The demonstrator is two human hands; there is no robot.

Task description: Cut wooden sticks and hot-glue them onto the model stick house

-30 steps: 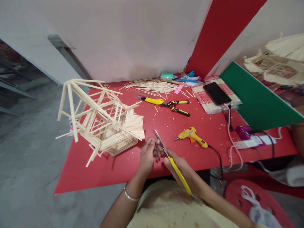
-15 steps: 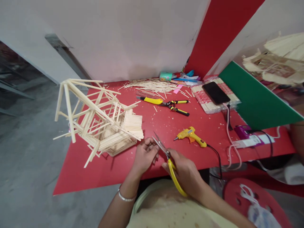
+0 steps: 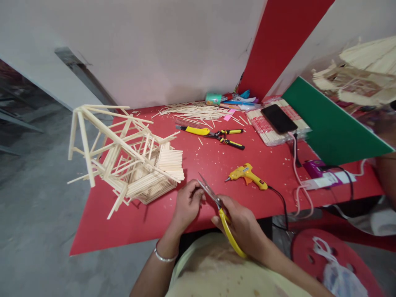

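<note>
Yellow-handled scissors (image 3: 228,231) are gripped in my right hand (image 3: 243,225), their blades pointing up and to the left. The blade tips reach the fingers of my left hand (image 3: 188,206), which are curled and pinched together at the table's front edge. Whatever those fingers hold, if anything, is too small to make out. Just left of that hand stands a stick model (image 3: 136,165), an open frame of pale wooden sticks with a stacked base. A yellow glue gun (image 3: 247,175) lies to the right of the scissors.
Behind lie a yellow utility knife (image 3: 196,130), pliers (image 3: 224,136) and a heap of loose sticks (image 3: 192,111). A phone (image 3: 279,118) rests on packaged sticks (image 3: 262,130), near a green board (image 3: 331,119). Cables run to a power strip (image 3: 324,181). A red stool (image 3: 305,251) stands at lower right.
The view has shifted slightly. My left fingers are curled in a little more by the blades, and the scissor blades look closer together. The stick model and tools lie as before.
</note>
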